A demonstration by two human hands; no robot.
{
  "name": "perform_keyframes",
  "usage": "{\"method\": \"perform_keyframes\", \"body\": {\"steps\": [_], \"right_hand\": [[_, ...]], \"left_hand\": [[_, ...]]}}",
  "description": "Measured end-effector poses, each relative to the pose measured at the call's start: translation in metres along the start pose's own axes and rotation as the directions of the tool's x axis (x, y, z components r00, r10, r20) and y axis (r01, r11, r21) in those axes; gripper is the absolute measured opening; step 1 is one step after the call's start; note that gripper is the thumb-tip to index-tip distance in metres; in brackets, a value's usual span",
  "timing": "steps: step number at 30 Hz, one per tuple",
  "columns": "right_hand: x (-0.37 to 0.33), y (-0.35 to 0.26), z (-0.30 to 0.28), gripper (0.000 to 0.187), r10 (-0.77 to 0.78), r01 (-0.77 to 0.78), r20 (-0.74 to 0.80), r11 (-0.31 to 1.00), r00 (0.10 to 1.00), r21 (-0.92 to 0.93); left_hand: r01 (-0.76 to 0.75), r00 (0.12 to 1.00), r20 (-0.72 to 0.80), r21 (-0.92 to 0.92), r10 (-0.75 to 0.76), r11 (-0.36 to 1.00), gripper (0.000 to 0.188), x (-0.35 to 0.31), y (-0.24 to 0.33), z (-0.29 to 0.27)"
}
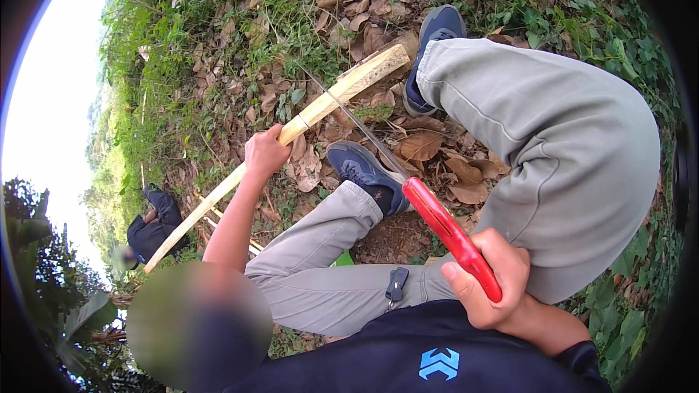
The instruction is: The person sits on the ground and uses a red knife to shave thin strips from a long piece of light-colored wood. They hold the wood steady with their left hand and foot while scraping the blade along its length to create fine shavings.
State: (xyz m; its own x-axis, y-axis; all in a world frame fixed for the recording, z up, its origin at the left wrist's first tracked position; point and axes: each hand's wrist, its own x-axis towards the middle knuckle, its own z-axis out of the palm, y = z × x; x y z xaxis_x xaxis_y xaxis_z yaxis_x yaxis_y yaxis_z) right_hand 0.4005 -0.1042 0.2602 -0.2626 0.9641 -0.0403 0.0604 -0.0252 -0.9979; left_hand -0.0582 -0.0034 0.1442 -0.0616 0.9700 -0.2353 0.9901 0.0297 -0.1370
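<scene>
My left hand [266,153] is closed around a long pale strip of split wood or bamboo [317,111], which slants from the lower left to a thicker, rough end near my far shoe. In my right hand [499,280] is the red handle of a folding saw [444,225], held near my lap with the thumb along it. The saw's thin blade [368,133] lies across the strip, beyond my left hand toward the thick end. A dark line across the strip shows between my left hand and the blade. The blade's teeth are too small to make out.
My grey-trousered legs [561,116] are bent, with blue shoes [364,167] on either side of the blade. Dry leaves [422,145] and green plants [175,65] cover the ground. Another person in dark clothes [156,229] is at the far left. More thin strips lie near my left forearm.
</scene>
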Motion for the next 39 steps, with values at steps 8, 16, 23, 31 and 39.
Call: {"method": "perform_keyframes", "body": {"steps": [8,16,23,31,39], "right_hand": [[-0.001,0.000,0.002,0.019,-0.002,0.003,0.017,0.999,1.000,-0.047],[-0.004,-0.001,0.009,0.018,-0.010,0.011,0.017,0.998,1.000,-0.068],[-0.008,-0.006,0.009,0.015,-0.010,0.011,0.022,0.997,1.000,-0.076],[-0.012,-0.013,0.026,0.016,0.002,-0.002,0.099,1.000,0.995,-0.005],[-0.011,-0.016,0.034,0.019,-0.016,0.012,0.194,1.000,0.981,0.024]], "left_hand": [[-0.021,1.000,-0.016,-0.073,0.020,0.997,0.022,0.000,-0.007,0.013],[0.071,0.992,0.108,-0.092,-0.061,0.993,0.023,0.001,-0.003,0.018],[0.202,0.934,0.318,-0.090,-0.164,0.975,0.029,0.006,-0.011,0.041],[0.296,0.884,0.412,-0.133,-0.219,0.946,0.034,-0.007,0.000,0.085],[0.216,0.863,0.484,-0.093,-0.145,0.972,0.039,0.006,-0.033,0.115]]}}
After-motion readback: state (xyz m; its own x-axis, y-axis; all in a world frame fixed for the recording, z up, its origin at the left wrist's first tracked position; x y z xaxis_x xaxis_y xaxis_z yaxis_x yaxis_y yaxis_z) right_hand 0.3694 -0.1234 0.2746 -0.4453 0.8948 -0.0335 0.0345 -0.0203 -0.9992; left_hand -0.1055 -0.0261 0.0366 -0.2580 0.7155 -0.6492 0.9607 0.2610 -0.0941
